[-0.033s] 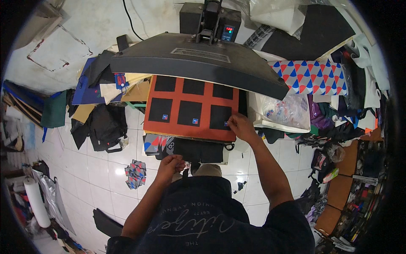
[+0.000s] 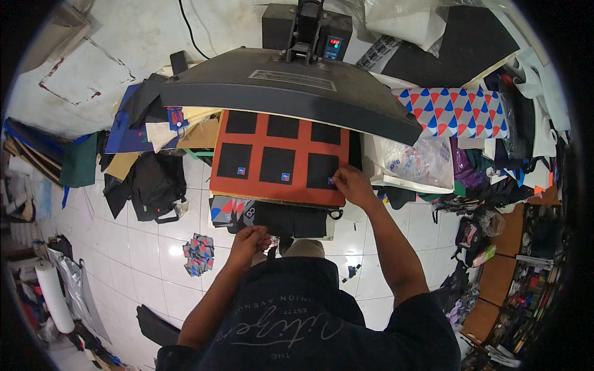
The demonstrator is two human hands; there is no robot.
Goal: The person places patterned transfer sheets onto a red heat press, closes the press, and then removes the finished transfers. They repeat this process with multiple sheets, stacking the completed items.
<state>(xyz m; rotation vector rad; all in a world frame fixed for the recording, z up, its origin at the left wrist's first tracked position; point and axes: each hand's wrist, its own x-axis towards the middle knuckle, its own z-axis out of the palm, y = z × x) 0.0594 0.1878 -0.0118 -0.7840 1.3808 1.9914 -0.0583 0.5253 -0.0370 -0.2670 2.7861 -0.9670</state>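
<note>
An orange-red pad (image 2: 254,187) lies under the raised black upper plate of a heat press (image 2: 272,93). Several black fabric squares (image 2: 232,153) are set out on it in two rows. In the near row, two squares carry a small blue and red label (image 2: 285,177) at the lower right corner. At the same corner of the near right square, my right hand (image 2: 352,185) is pinched on another small label (image 2: 331,180). My left hand (image 2: 249,242) hovers closed before the press's front edge, its fingertips together; anything between them is too small to tell.
Black and patterned pieces (image 2: 232,211) lie below the pad's front edge. A white tray (image 2: 442,185) with clear plastic stands right of the press. Patterned pieces (image 2: 198,254) and a black bag (image 2: 158,185) are on the tiled floor at left. Brown boxes (image 2: 497,278) line the right.
</note>
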